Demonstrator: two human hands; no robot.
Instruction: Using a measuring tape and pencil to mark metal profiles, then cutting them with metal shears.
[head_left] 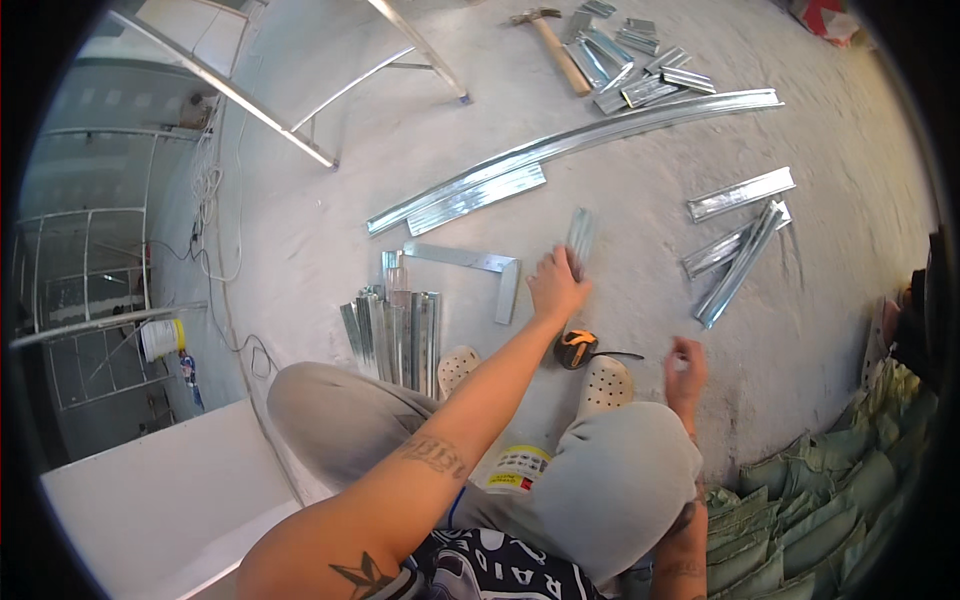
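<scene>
A short silvery metal channel offcut [579,236] is gripped at its near end by the left hand [556,287], kept flat on the grey concrete floor [850,330]; right hand [686,362] hangs loosely curled, empty, near an orange tape measure [577,348].

Bare grey concrete floor [400,150], dusty, lit even w/ daylight. Metal frame [300,130] stands at top left edge. Beyond floor's left edge: a drop to lower level w/ railings [90,260], white bucket [160,338]. White cable [215,230] trails along left edge. White board [150,500] at bottom left corner. Green sacks [810,510] stacked at bottom right corner.
</scene>
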